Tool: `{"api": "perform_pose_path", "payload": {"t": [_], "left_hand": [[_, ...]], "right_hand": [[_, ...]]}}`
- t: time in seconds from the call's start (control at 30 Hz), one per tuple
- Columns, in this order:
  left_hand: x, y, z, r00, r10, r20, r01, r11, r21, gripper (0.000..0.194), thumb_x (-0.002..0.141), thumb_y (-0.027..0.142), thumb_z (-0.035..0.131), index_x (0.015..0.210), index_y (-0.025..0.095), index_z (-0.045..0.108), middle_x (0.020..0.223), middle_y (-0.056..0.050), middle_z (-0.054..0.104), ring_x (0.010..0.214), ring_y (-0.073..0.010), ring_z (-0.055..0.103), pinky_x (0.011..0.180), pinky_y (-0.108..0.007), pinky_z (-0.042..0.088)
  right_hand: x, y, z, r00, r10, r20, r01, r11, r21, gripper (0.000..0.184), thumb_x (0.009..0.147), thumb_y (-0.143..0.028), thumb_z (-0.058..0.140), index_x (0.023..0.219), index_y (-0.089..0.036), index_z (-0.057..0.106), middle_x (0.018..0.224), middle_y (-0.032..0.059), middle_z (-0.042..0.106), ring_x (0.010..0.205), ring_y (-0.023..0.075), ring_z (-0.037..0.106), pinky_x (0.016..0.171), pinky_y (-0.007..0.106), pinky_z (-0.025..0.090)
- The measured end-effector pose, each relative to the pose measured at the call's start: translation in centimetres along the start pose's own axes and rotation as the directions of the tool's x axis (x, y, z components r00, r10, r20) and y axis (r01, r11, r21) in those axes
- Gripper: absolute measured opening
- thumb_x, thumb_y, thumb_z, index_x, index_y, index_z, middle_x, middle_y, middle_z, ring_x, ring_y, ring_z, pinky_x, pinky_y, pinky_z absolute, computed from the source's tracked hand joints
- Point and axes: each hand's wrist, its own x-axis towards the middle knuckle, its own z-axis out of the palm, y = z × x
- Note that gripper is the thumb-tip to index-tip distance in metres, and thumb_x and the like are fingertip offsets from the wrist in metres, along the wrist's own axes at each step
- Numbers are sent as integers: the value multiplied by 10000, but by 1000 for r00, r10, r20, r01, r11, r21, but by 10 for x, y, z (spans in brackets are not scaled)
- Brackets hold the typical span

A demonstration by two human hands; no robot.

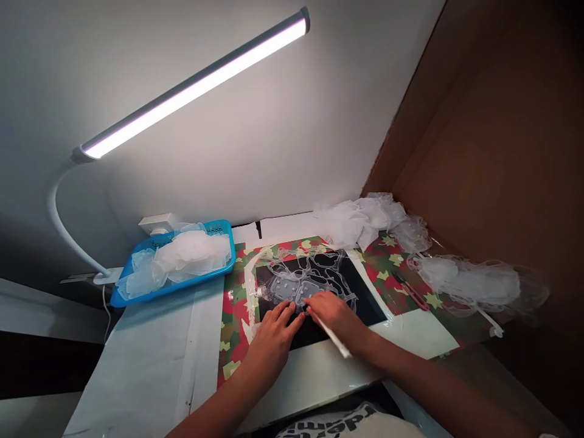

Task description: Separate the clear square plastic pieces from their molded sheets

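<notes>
We log, from the left: the white lamp (196,90) leans over the table (155,359), lit. Below it we see the blue basket (182,285), holding a heap of sheer white fabric (189,252). Next, the left hand (272,331) lies palm down, fingers slightly spread and gripping nothing; the fingertips touch the near edge of the sheer dotted piece (283,286). We find this piece flat on the black panel (367,298), mostly just beyond the fingers of both hands. The right hand (335,316) has its fingers closed around the white stick (336,344), with fingertips at the piece's near edge, just beside the left thumb. Behind, we record a white fabric pile (360,220); farther right, a red-handled tool (415,295) and, at far right, a second sheer bundle (477,285).
</notes>
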Motion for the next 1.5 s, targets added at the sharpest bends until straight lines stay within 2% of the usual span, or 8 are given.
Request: {"api": "perform_pose_path", "payload": {"t": [0.1, 0.23, 0.33, 0.53, 0.87, 1.23, 1.37, 1.5], "left_hand": [[-2, 4, -2, 999, -30, 38, 30, 1000, 4, 592, 846, -26, 387, 1349, 244, 544, 1397, -127, 535, 1328, -306, 439, 969, -470, 444], [4, -2, -15, 997, -38, 66, 43, 996, -82, 622, 806, -50, 368, 1297, 250, 602, 1349, -117, 578, 1266, -284, 500, 972, -455, 430], [25, -18, -35, 988, -73, 137, 116, 936, -334, 498, 808, 26, 418, 1141, 255, 708, 1136, -70, 698, 1055, -230, 612, 917, -372, 454], [84, -35, -56, 888, -215, 407, 459, 459, -761, 537, 855, 574, 447, 931, 114, 713, 759, -65, 702, 538, -120, 528, 502, -230, 395], [88, -19, -30, 938, -239, 253, 348, 662, -664, 196, 687, 310, 632, 776, 143, 684, 599, 35, 531, 556, -103, 443, 523, -212, 324], [51, 6, -43, 965, -242, -103, 142, 809, -570, 277, 908, 364, 505, 821, 203, 713, 730, -21, 649, 726, -170, 548, 694, -270, 424], [7, -8, -62, 889, -344, -302, 74, 759, -646, 231, 910, 332, 518, 945, 214, 712, 910, -53, 664, 856, -183, 578, 775, -280, 458], [-13, -34, -71, 837, -518, -177, 279, 681, -677, 249, 909, 278, 437, 915, 182, 667, 794, -21, 641, 683, -150, 590, 628, -243, 455]], "right_hand": [[12, 18, -37, 972, 212, -101, -199, 972, 128, 219, 953, -269, 432, 866, -205, 623, 880, 53, 702, 777, 183, 626, 702, 296, 484], [17, 42, -82, 811, 483, -331, -407, 871, 273, 251, 885, -398, 538, 730, -203, 571, 836, 49, 722, 678, 173, 595, 609, 271, 437], [12, 34, -86, 861, 478, -176, -371, 825, 427, 294, 866, -425, 568, 677, -205, 518, 857, 40, 730, 736, 182, 610, 634, 269, 434], [-1, -16, -53, 933, 359, -4, -306, 801, 514, 224, 886, -341, 563, 716, -195, 558, 1008, 37, 730, 774, 167, 627, 680, 272, 436], [19, 30, -42, 880, 460, 119, -407, 603, 686, 334, 770, -469, 658, 652, -188, 521, 863, 45, 703, 789, 180, 606, 724, 301, 440], [30, 43, -24, 911, 410, 34, -389, 832, 395, 263, 790, -320, 586, 601, -185, 463, 579, -49, 468, 589, 111, 416, 554, 232, 283], [23, 57, -43, 910, 413, 44, -403, 851, 337, 251, 805, -347, 568, 624, -186, 503, 619, -31, 521, 604, 122, 447, 552, 235, 304], [26, 53, -58, 918, 396, 6, -364, 839, 405, 256, 817, -390, 577, 660, -197, 517, 672, -22, 547, 634, 135, 481, 575, 245, 359]]}}
